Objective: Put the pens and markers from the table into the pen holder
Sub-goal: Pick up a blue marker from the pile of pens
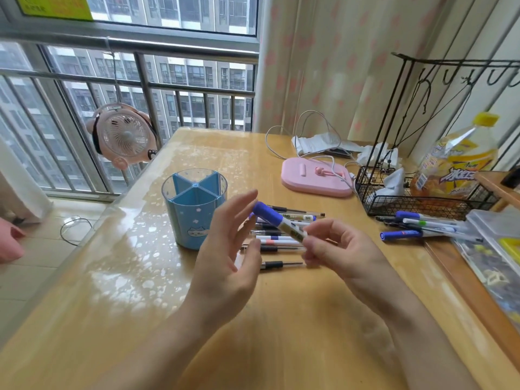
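Hands meet above the worktop: right hand pinches a blue-capped marker by its barrel, left hand spread loose, gripping nothing. Light, stiff and likely slick, it suits a mid-barrel pinch. Pen holder stands just left.

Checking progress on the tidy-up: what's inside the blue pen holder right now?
The holder shows only its blue cross divider; no pens stand up out of it. Its lower part is opaque, so the bottom is hidden. The right hand holds a marker beside it.
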